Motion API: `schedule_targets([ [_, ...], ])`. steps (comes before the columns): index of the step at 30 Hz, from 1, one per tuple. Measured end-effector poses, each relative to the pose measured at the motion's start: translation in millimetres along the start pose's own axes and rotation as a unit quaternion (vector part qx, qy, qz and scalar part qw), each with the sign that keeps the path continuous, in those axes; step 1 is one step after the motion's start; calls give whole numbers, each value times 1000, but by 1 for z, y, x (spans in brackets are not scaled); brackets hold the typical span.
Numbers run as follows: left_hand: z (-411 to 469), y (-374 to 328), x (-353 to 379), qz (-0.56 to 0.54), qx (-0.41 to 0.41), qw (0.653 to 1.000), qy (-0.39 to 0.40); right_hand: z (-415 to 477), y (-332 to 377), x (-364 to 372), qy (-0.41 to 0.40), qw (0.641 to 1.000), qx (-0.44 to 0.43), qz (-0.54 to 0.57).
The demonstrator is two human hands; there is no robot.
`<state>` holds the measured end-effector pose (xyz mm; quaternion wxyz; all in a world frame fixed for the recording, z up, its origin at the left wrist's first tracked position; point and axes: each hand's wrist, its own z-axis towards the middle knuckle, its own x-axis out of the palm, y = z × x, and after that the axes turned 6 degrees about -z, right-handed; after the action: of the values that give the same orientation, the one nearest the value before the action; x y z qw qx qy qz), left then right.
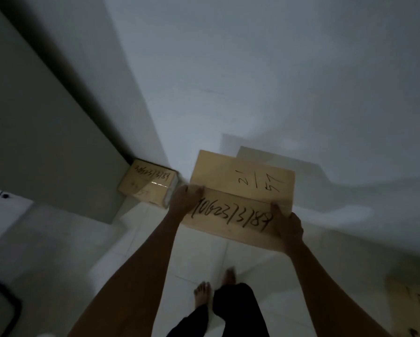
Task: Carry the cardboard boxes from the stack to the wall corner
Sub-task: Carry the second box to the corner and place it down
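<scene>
I hold a flat cardboard box (240, 190) in front of me, above the floor, its top marked with a handwritten number and "21/57". My left hand (185, 199) grips its left edge and my right hand (288, 227) grips its near right corner. A second cardboard box (146, 184) with similar writing and clear tape lies on the floor in the wall corner, just left of the held box. Another box (413, 307) shows blurred at the lower right edge.
A grey wall (41, 132) on the left meets a white wall (252, 69) ahead. The floor is pale tile (199, 254). My bare feet (202, 294) and dark trousers are below the box. A dark rounded object (2, 310) sits at the lower left.
</scene>
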<state>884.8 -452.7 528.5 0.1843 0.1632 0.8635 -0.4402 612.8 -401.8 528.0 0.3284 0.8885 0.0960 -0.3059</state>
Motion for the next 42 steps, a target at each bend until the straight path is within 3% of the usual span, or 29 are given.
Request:
schedule_targets([
  [13,138,75,-113,30,-93,995,-5,30,95,172,46,999,17,-22],
  [23,295,185,-199,21,-116,992,-34,85,146,367,71,995,54,-49],
  [33,440,302,-217,72,-99,991,-48,151,146,548,50,996,68,-18],
  [42,506,362,-195,91,-51,993,-51,197,128,633,27,996,83,20],
])
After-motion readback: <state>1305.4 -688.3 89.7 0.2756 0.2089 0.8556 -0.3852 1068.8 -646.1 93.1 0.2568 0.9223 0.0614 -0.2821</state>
